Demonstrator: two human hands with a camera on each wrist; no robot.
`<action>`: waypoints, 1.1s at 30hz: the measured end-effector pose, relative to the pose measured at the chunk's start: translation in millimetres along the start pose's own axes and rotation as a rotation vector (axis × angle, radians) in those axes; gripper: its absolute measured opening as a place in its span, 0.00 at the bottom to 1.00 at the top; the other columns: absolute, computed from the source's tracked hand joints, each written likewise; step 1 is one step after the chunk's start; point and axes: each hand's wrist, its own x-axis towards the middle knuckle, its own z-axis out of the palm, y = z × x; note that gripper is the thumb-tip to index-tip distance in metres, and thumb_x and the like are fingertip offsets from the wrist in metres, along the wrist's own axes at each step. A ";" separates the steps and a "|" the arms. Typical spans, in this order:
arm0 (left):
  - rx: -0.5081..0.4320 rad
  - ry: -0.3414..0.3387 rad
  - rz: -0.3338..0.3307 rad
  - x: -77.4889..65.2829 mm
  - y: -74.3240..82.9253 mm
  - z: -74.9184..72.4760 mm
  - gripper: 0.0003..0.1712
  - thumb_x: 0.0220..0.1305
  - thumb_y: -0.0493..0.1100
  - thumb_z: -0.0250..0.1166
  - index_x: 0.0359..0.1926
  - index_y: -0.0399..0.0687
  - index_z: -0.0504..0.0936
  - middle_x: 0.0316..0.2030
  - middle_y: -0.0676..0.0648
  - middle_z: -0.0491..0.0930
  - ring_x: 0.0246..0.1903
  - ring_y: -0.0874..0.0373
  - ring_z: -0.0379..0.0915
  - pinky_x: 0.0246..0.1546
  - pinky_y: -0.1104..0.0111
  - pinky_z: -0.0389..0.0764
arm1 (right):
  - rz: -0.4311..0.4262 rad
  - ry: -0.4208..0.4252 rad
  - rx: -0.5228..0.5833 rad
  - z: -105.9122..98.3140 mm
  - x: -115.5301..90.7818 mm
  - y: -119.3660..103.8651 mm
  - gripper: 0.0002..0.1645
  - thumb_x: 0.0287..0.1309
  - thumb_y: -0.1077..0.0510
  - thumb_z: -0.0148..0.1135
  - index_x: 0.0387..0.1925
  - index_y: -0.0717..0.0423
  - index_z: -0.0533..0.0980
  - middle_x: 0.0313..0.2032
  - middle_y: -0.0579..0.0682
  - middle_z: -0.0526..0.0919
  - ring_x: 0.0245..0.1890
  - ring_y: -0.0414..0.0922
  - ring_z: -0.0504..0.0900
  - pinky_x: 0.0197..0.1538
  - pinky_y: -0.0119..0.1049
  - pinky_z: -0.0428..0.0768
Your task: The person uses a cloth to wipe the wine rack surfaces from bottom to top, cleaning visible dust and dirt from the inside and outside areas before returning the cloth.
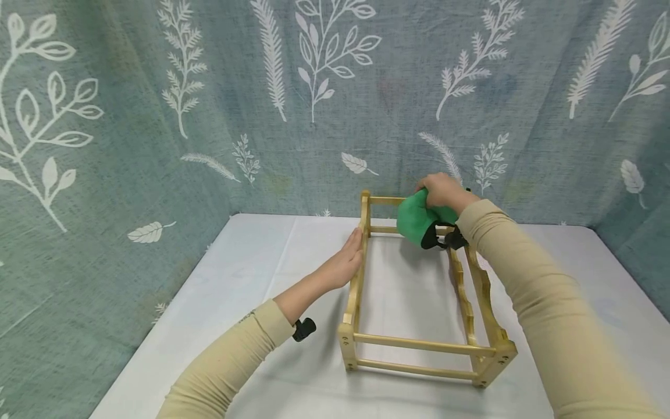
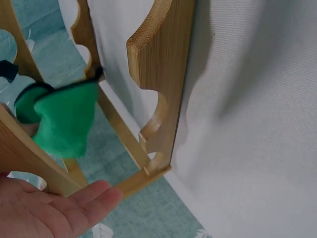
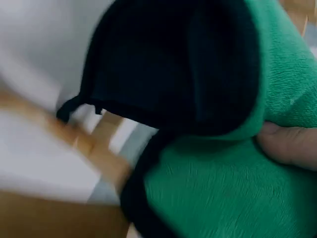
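A green cleaning cloth (image 1: 413,220) with black edging and a dark inner side is gripped by my right hand (image 1: 442,191) over the far end of a wooden rack (image 1: 424,344). In the right wrist view the thumb presses into the folded green cloth (image 3: 223,183), and a small black loop hangs from its edge. My left hand (image 1: 342,265) lies against the rack's left side rail with its fingers straight. Those fingers and the scalloped wooden side piece (image 2: 171,64) show in the left wrist view. The right fingers behind the cloth are hidden.
The rack stands on a white-covered table (image 1: 282,256), with notched rails along its right side. A grey-green curtain (image 1: 314,163) with white leaf prints hangs behind the table and on both sides. A small black wrist camera (image 1: 304,329) sits at my left wrist.
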 end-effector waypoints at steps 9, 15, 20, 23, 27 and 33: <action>-0.002 -0.006 0.013 -0.2 -1.8 -1.4 0.33 0.71 0.46 0.27 0.69 0.35 0.30 0.70 0.41 0.28 0.70 0.54 0.23 0.68 0.62 0.37 | 0.031 -0.013 0.003 -15.0 -19.5 23.1 0.23 0.50 0.72 0.56 0.51 0.62 0.75 0.51 0.65 0.75 0.49 0.62 0.71 0.43 0.48 0.73; -0.013 -0.001 0.007 0.3 -1.2 -1.2 0.32 0.71 0.46 0.28 0.69 0.36 0.30 0.70 0.41 0.28 0.70 0.54 0.23 0.68 0.63 0.37 | 0.068 0.035 0.106 -20.6 -28.0 29.4 0.24 0.50 0.71 0.57 0.53 0.64 0.74 0.52 0.68 0.73 0.47 0.61 0.72 0.42 0.49 0.72; -0.009 0.003 0.011 -0.1 -0.7 0.2 0.32 0.71 0.45 0.28 0.69 0.36 0.31 0.70 0.41 0.28 0.70 0.53 0.24 0.68 0.63 0.38 | 0.051 0.068 0.229 -28.4 -40.4 33.4 0.27 0.50 0.70 0.56 0.55 0.68 0.70 0.53 0.70 0.71 0.44 0.62 0.72 0.41 0.49 0.72; -0.006 -0.001 0.015 0.5 -1.0 0.2 0.32 0.72 0.45 0.28 0.69 0.36 0.30 0.70 0.41 0.28 0.70 0.54 0.23 0.68 0.63 0.37 | 0.074 0.113 0.260 -40.0 -55.7 38.4 0.28 0.54 0.66 0.57 0.58 0.68 0.67 0.55 0.72 0.67 0.49 0.65 0.69 0.45 0.54 0.71; -0.014 0.000 0.019 1.1 -2.1 -0.3 0.32 0.72 0.46 0.28 0.69 0.36 0.30 0.70 0.41 0.28 0.70 0.53 0.22 0.68 0.62 0.37 | 0.135 0.189 0.247 -55.0 -80.6 48.3 0.32 0.57 0.59 0.59 0.62 0.65 0.64 0.58 0.71 0.64 0.54 0.69 0.63 0.51 0.60 0.66; -0.017 0.003 0.025 1.0 -3.8 0.2 0.32 0.72 0.45 0.28 0.69 0.34 0.31 0.70 0.39 0.28 0.70 0.52 0.23 0.68 0.61 0.37 | 0.233 0.316 0.343 -61.3 -123.0 64.8 0.36 0.58 0.50 0.58 0.65 0.60 0.60 0.60 0.72 0.60 0.54 0.69 0.61 0.50 0.62 0.64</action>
